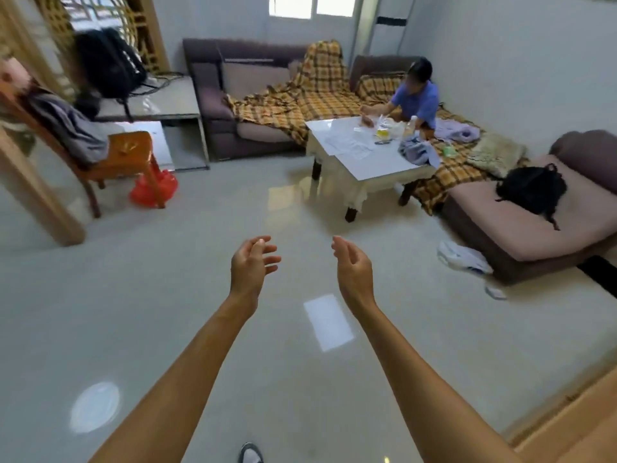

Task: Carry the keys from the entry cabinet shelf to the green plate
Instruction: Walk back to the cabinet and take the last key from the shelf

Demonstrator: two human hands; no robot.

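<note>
Living room with glossy tiled floor (167, 312), coffee table (377, 165) ahead. Reaching forward with left hand (252, 265) and right hand (354, 267), fingers relaxed, holding nothing. Cannot tell where keys lie.

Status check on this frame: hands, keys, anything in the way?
Left hand open, empty. Right hand open, empty. Keys not in view, green plate not made out. Coffee table ahead right, red bag ahead left, both apart from hands.
</note>
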